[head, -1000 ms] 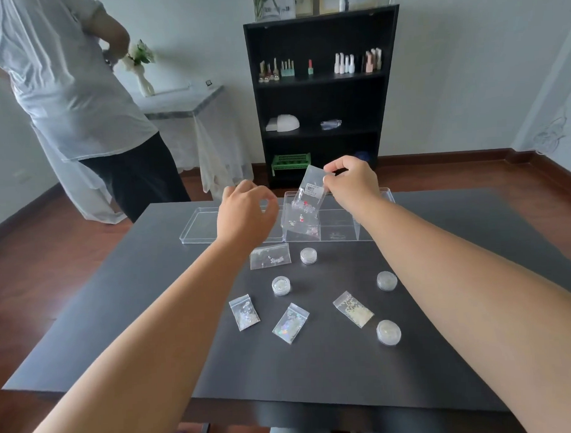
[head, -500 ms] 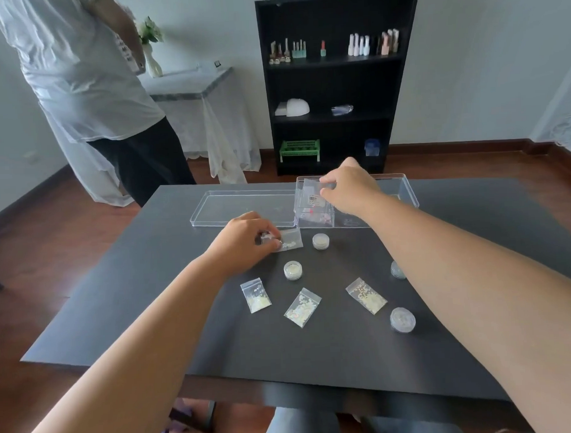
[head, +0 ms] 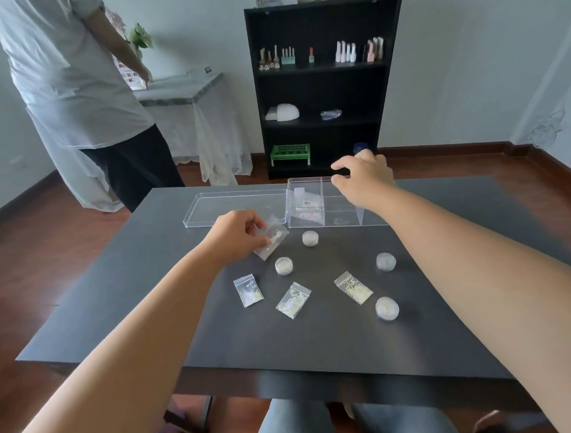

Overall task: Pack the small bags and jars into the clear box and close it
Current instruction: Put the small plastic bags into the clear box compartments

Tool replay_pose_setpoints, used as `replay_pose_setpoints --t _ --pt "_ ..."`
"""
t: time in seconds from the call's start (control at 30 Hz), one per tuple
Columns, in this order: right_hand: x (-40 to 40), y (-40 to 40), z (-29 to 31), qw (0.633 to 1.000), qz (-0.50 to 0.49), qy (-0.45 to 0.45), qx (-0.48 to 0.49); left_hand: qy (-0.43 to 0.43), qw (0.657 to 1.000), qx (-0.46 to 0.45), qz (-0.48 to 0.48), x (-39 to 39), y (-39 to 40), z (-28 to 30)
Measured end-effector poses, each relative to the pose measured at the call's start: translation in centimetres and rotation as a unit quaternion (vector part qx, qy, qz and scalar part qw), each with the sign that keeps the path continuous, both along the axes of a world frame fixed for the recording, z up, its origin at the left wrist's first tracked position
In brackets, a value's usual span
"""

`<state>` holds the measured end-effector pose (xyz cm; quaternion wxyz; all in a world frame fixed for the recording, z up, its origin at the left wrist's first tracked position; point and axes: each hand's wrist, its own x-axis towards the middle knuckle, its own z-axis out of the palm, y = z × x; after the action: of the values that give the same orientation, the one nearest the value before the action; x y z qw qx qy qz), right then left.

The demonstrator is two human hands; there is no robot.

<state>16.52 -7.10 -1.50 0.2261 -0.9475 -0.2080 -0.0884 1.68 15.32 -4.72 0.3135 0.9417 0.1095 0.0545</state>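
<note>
The clear box (head: 342, 220) stands open at the back of the dark table, with one small bag (head: 306, 201) lying in its left compartment. My right hand (head: 365, 178) hovers above the box, fingers apart and empty. My left hand (head: 238, 232) pinches a small bag of pale beads (head: 272, 241), lifting it off the table in front of the box. Three more small bags lie nearer me: a left bag (head: 248, 290), a middle bag (head: 293, 300) and a right bag (head: 353, 287). Several small round jars, such as the jar (head: 310, 238) by the box, stand among them.
The box's clear lid (head: 212, 204) lies flat to the left of the box. A person in a white shirt (head: 69, 78) stands beyond the table's far left corner. A black shelf unit (head: 318, 85) with small bottles is against the back wall.
My right hand let go of the bag inside the box and rose above it. My left hand closed on the bag near the box and lifted it.
</note>
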Motion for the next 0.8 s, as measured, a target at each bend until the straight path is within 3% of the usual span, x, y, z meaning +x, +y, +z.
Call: replay_pose_setpoints --t 0.13,0.3,0.5,0.8 --pt "0.4 -2.6 -0.3 0.999 -0.051 0.002 -0.009 0.017 0.998 -0.056 -0.019 0.6 0.2 2.1" --pt "-0.1 -4.0 -0.9 0.997 -0.063 0.017 -0.029 -0.030 0.990 -0.140 0.010 3.2 -1.0 5.0" --pt "-0.7 -3.7 -2.0 0.997 -0.061 0.039 -0.026 -0.026 0.996 -0.042 0.077 6.5 -4.8 4.7" --pt "-0.5 -4.1 -3.0 0.999 -0.050 0.012 -0.003 -0.026 0.986 0.151 0.059 8.4 -6.4 3.4"
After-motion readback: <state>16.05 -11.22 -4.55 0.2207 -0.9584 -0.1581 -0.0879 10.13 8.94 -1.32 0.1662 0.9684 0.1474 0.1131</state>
